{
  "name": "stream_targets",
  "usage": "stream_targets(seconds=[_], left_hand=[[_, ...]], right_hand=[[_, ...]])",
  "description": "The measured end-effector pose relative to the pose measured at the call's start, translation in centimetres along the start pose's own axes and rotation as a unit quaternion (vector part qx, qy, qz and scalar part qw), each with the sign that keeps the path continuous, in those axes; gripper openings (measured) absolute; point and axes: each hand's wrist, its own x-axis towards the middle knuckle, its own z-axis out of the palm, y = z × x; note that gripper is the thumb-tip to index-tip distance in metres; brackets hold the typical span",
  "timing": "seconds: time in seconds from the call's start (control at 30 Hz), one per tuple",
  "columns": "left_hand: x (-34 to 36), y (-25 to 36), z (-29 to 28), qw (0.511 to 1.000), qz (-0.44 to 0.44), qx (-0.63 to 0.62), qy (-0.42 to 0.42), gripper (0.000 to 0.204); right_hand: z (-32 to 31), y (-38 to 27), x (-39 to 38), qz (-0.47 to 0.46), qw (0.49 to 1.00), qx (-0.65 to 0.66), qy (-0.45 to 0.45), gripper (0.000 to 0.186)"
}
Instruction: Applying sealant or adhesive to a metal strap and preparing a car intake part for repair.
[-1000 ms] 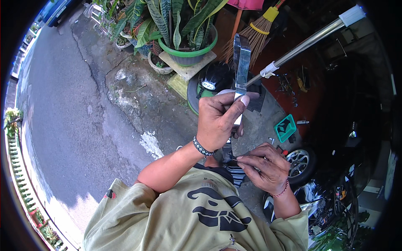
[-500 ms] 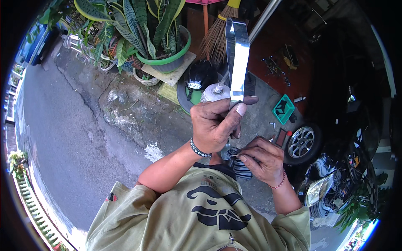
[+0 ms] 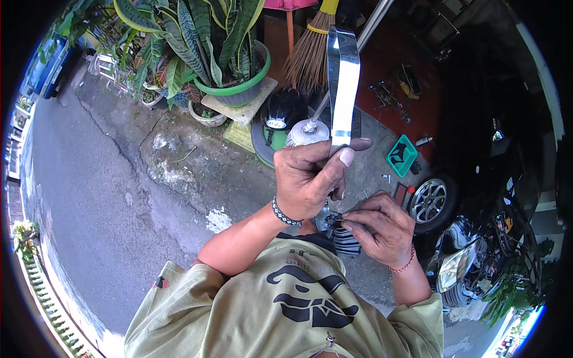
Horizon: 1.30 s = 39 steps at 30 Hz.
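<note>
- A long flat metal strip [image 3: 344,83] is held upright in the middle of the view, its upper end reaching toward the far edge
- The strip is gripped near its lower part by the left hand [image 3: 310,179], whose fingers are curled around it and whose thumb is pressed along its front
- A beaded bracelet [image 3: 283,213] is worn on the left wrist
- The right hand [image 3: 382,227] is kept just below and to the right of the left one, its thumb and forefinger pinched on a small dark part [image 3: 332,219] at the strip's lower end (what the part is cannot be told)
- A red cord is worn on the right wrist
- A grey spray can [image 3: 306,132] is seen just behind the left hand, on the ground
- A black helmet [image 3: 282,113] lies left of the can, near a green pot of long-leaved plants [image 3: 236,92]
- A broom [image 3: 310,53] is leaned at the far side
- A small green case [image 3: 401,155] and a car wheel [image 3: 428,201] are seen on the right
</note>
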Motion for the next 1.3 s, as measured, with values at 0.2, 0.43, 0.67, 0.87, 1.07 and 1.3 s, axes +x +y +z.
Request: stream_targets(seconds=[0.2, 0.43, 0.67, 0.87, 1.07, 1.3], left_hand=[[0.0, 0.1, -0.2, 1.0, 0.013, 0.011, 0.014, 0.021], [0.0, 0.1, -0.5, 1.0, -0.009, -0.002, 0.018, 0.022], [0.3, -0.2, -0.6, 1.0, 0.004, -0.011, 0.028, 0.023], [0.3, -0.5, -0.6, 0.999, 0.002, -0.021, 0.034, 0.023], [0.5, -0.4, -0.8, 0.999, -0.01, -0.011, 0.033, 0.024], [0.7, -0.4, -1.1, 0.999, -0.014, 0.0, 0.038, 0.025]], right_hand=[[0.4, 0.6, 0.3, -0.014, 0.999, 0.009, -0.032, 0.023], [0.5, 0.9, 0.7, -0.021, 0.999, 0.015, -0.036, 0.021], [0.6, 1.0, 0.6, -0.017, 0.997, 0.054, -0.05, 0.023], [0.6, 1.2, 0.6, -0.025, 0.997, 0.044, -0.055, 0.026], [0.7, 1.5, 0.8, -0.025, 0.997, 0.035, -0.059, 0.027], [0.6, 1.4, 1.0, -0.025, 0.997, 0.029, -0.065, 0.027]])
